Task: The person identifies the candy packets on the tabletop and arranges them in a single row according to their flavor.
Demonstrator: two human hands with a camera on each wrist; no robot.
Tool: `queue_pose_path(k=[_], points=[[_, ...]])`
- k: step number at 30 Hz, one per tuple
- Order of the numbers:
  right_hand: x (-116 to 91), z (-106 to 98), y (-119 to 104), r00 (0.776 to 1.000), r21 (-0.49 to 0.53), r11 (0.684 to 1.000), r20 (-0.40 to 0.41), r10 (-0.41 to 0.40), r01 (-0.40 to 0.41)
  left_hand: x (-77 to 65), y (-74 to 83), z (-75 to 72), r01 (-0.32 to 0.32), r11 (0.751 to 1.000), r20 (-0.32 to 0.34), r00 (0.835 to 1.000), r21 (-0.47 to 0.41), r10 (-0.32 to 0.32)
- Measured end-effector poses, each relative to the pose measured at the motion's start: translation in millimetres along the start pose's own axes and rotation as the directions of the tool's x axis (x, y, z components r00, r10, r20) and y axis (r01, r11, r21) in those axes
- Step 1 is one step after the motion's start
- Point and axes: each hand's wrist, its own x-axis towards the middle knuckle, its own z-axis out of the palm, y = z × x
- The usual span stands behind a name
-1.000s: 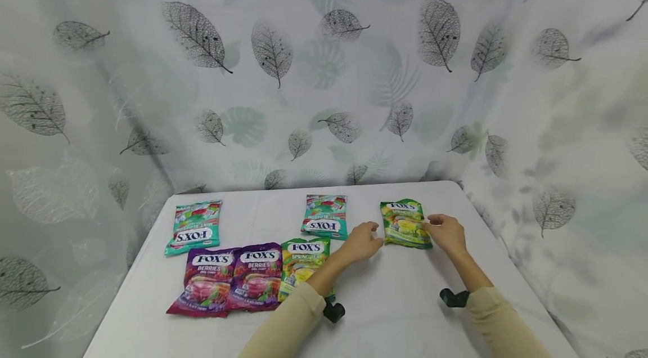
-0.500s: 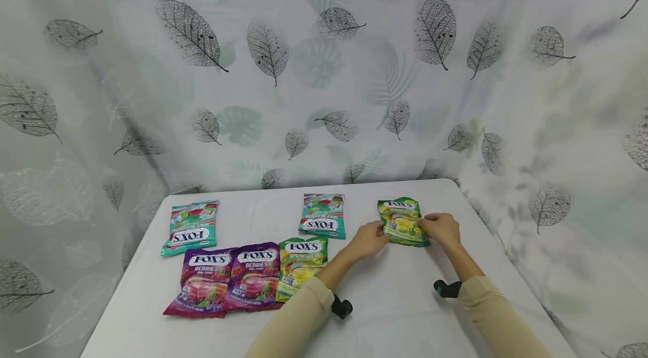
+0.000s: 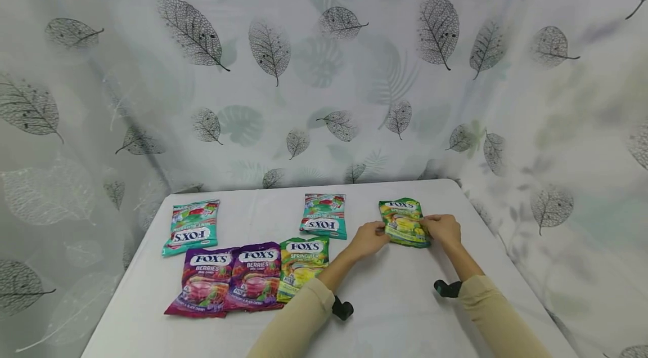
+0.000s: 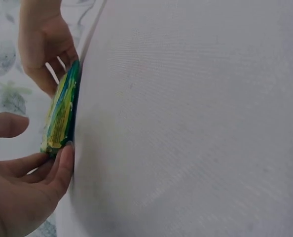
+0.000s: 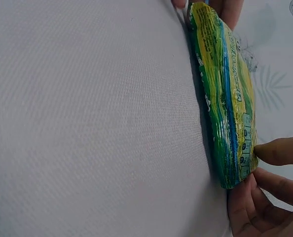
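Green-yellow Fox's Spring Tea candy bag [image 3: 402, 223], between the two hands, at the white table [image 3: 395, 301]. Right hand [image 3: 443, 228] pinches its right edge, thumb on the face, fingers below. Left hand [image 3: 368, 238] only has fingertips against the opposite edge, thumb off the bag: contact, no real grasp. Can't tell if the right edge is raised.

Risks, my call: uneven hold, so a lift could swing the bag round the right pinch or drop the left side; slick, loose-filled wrapper could slip or buckle if squeezed inward. Left sleeve [image 3: 296, 318] passes over the second Spring Tea bag [image 3: 302, 262], nearer than the left hand, so pulling back could drag it.

Orientation: logo end points away from the person, upright to them, face up. Long axis seems to run near-to-far between the hands, far end tipped slightly left.
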Motion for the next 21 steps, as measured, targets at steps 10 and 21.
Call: queue_pose_path(k=[10, 21], points=[[-2.1, 3.7, -0.3, 0.998, 0.100, 0.993, -0.018, 0.057, -0.055, -3.1, -1.4, -1.4, 0.012, 0.994, 0.004, 1.000, -0.104, -0.012], [-3.2, 8.6, -4.6, 0.996, 0.162, 0.986, -0.072, 0.059, -0.046, -8.8, 3.8, -1.7, 0.044, 0.987, -0.009, 0.999, -0.156, -0.046]])
